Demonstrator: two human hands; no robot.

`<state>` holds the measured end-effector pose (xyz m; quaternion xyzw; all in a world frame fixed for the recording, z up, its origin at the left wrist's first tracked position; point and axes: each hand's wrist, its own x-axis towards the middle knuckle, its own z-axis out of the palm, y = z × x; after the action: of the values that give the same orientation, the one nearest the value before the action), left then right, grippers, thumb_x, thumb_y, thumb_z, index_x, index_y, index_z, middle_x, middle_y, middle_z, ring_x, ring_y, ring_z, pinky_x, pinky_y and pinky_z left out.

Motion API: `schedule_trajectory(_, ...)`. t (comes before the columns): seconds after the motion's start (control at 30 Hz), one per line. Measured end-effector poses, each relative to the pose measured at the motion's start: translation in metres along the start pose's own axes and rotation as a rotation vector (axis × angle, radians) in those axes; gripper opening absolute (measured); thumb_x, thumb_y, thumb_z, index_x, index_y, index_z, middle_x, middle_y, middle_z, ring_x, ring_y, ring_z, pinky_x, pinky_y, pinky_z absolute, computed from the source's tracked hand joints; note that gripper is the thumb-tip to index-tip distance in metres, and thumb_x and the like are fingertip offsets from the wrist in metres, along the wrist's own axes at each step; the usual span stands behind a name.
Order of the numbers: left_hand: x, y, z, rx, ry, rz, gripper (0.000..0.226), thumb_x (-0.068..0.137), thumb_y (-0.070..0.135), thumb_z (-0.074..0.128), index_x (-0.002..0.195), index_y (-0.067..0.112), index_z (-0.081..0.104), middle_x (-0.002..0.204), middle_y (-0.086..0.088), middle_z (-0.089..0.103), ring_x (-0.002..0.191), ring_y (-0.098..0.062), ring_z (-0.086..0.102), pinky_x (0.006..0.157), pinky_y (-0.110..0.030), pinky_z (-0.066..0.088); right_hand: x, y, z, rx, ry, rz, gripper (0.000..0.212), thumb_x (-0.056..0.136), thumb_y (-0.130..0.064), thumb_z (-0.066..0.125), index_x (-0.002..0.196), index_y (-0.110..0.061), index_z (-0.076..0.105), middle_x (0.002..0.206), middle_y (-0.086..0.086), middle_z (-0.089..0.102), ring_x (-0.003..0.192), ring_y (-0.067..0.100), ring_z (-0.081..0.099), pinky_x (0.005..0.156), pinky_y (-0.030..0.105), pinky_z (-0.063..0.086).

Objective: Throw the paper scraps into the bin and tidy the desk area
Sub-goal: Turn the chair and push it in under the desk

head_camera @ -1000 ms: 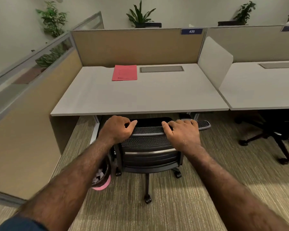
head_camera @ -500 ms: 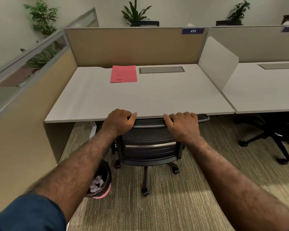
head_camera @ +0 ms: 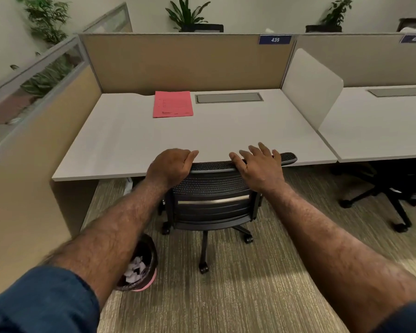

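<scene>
Desk (head_camera: 202,135) partition label (head_camera: 275,39) reads "435".

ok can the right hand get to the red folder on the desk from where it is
Probably not without leaning in. The right hand rests open on the chair back, and the red folder lies near the desk's far edge. Nothing on the desktop blocks the way.

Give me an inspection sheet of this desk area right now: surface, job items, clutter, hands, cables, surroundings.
Surface: desk holds one pink paper sheet near the back.
Job's things: bin on the carpet, left of the chair, with paper scraps inside.
Clutter: nothing seen.
Grippers: left hand curled over the chair's top edge; right hand on it, fingers spread.
Cables: nothing seen.
Surroundings: partition labelled 435, plants behind, second chair at the neighbouring desk.
</scene>
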<state>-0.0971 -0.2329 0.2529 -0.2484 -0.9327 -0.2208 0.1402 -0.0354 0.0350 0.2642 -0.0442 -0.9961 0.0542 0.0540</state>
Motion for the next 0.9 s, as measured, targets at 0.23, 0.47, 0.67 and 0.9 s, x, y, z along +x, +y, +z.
schedule_trajectory(0.23,0.011,-0.003,0.003,0.078,0.005,0.026,0.043,0.111,0.034,0.034,0.132,0.009,0.063,0.137,-0.012,0.066,0.139,-0.026,0.052,0.126,-0.048,0.020,0.014,0.001,-0.001,-0.008,-0.023,-0.002,0.086,0.094,-0.080,-0.002,0.162,-0.034,0.026,0.173,0.003,0.015,0.161,0.027,0.000,0.126,0.062,0.004)
schedule_trajectory(0.47,0.012,0.002,0.008,0.088,0.077,-0.066,0.043,0.112,0.034,0.034,0.131,0.008,0.063,0.143,-0.013,0.062,0.145,-0.025,0.046,0.128,-0.049,0.014,0.028,0.003,0.003,-0.021,-0.018,-0.013,0.084,0.095,-0.080,-0.002,0.164,-0.036,0.018,0.175,0.003,0.005,0.160,0.028,-0.005,0.125,0.064,0.002)
schedule_trajectory(0.67,0.023,0.002,0.006,0.093,0.043,-0.100,0.044,0.113,0.031,0.031,0.141,0.012,0.059,0.155,-0.010,0.051,0.153,-0.023,0.033,0.129,-0.042,0.002,0.043,0.002,0.004,-0.006,-0.024,-0.011,0.082,0.096,-0.079,0.000,0.164,-0.036,0.017,0.175,0.003,0.003,0.160,0.028,-0.006,0.124,0.065,0.001)
schedule_trajectory(0.9,0.034,-0.003,0.011,0.126,0.057,-0.164,0.040,0.113,0.025,0.032,0.140,0.012,0.059,0.151,-0.013,0.055,0.150,-0.025,0.037,0.129,-0.046,0.003,0.057,0.003,0.004,0.006,-0.002,-0.032,0.083,0.096,-0.078,0.000,0.163,-0.034,0.021,0.175,0.006,0.005,0.160,0.030,-0.005,0.124,0.066,0.003)
